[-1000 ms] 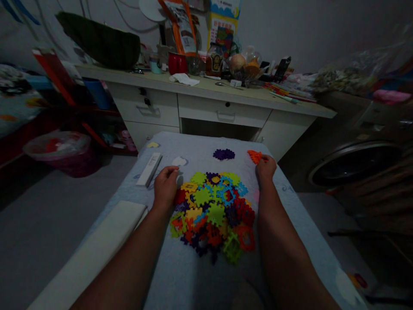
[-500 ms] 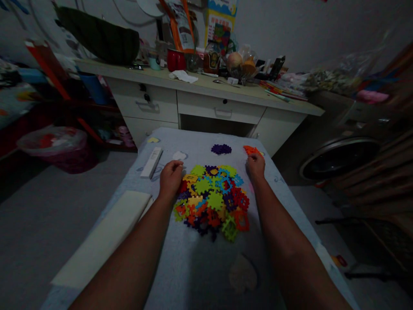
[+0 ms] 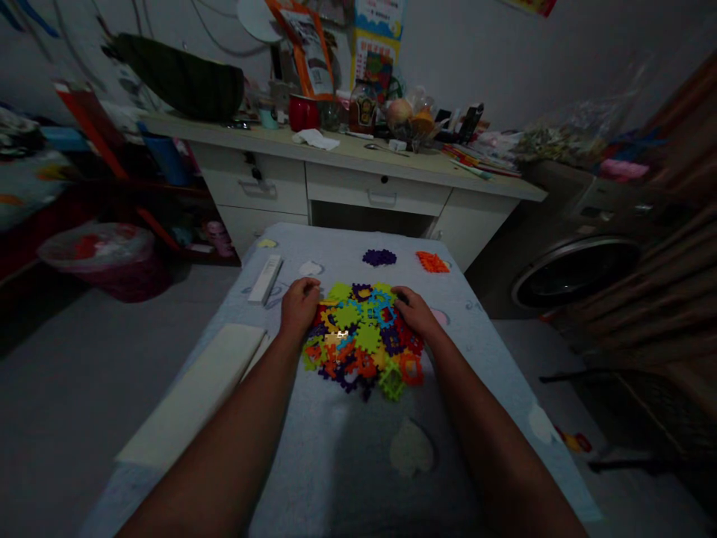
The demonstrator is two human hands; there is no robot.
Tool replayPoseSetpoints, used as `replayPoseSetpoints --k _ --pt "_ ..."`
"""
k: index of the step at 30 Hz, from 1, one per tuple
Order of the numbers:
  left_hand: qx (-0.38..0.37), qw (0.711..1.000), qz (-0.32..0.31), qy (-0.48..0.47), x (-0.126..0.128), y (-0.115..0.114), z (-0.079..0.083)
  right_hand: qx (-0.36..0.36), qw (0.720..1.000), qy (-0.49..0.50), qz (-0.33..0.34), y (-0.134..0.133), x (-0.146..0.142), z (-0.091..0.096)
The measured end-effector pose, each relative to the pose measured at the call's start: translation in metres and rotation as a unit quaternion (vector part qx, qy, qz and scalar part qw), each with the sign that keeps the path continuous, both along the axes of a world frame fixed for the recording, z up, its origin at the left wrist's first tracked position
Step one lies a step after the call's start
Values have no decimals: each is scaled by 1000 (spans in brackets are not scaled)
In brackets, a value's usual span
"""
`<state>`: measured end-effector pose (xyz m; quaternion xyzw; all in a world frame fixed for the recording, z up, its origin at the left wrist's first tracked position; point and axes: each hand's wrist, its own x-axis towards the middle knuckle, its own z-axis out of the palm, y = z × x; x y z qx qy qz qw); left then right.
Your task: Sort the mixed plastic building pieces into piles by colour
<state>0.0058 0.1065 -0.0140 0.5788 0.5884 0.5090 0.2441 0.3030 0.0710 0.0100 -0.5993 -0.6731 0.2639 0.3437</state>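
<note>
A heap of plastic interlocking tiles with toothed edges, in green, yellow, orange, red, blue and purple, lies on the cloth-covered table. At the heap's upper left edge is my left hand, its fingers curled together; what they hold, if anything, is hidden. My right hand reaches over the upper right edge, thumb and fingers apart, beside light blue and red tiles. Beyond the heap sits a small group of purple tiles. To its right lies a group of orange tiles.
On the table's left are a narrow white box and a long pale board. Behind the table stands a white cabinet with a cluttered top. A washing machine is at right, a lined bin at left.
My right hand has come back from the orange group to the heap's upper right edge, leaving the orange tiles uncovered. My left hand stays by the heap. The view has shifted slightly.
</note>
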Motion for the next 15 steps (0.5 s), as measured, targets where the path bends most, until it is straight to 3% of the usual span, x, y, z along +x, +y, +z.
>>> replayPoseSetpoints --k 10,15 --pt "-6 999 -10 -33 4 -5 13 40 999 9 27 -11 -11 -9" --pt "-6 999 -12 -43 4 -7 17 58 996 61 -3 -14 -12 -6"
